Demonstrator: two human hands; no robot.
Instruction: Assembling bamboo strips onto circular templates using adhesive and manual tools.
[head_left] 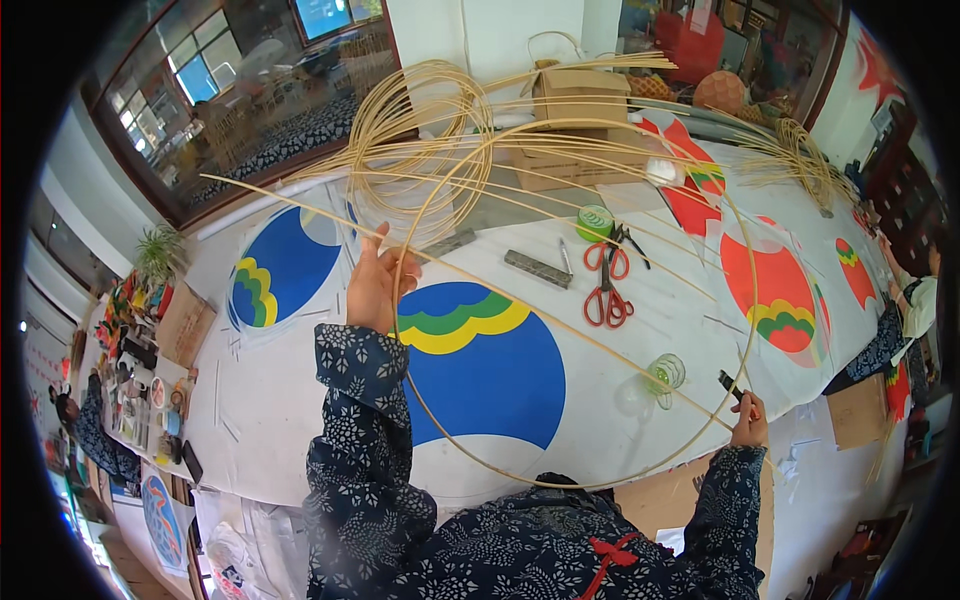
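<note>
**Wide cane hoop (570, 122) spans two hands over a crowded white surface (275, 405)**

The hoop sits above the surface, near its front edge, between the person's hands. At the left hand (374, 288), raised and half open, the hoop and a long cane strip (520, 301) pass across the fingers; how firmly they are gripped I cannot tell. The right hand (751, 420) is closed round a small black tool (730, 383), just beside the hoop.

Below the hoop lies a blue panel (490, 378) with green and yellow scalloped bands; a similar blue panel (300, 255) lies to the left, and a red panel (760, 262) to the right. Between them are red-handled scissors (607, 308), a grey bar (538, 268), a green tape roll (594, 222) and a clear tape roll (665, 374).

Coiled cane (484, 140) and cardboard boxes (582, 98) fill the back, under large windows (250, 90). A leafy plant (157, 252) stands at the left, beyond which a co-worker (98, 435) in patterned sleeves leans by a cluttered side table.
</note>
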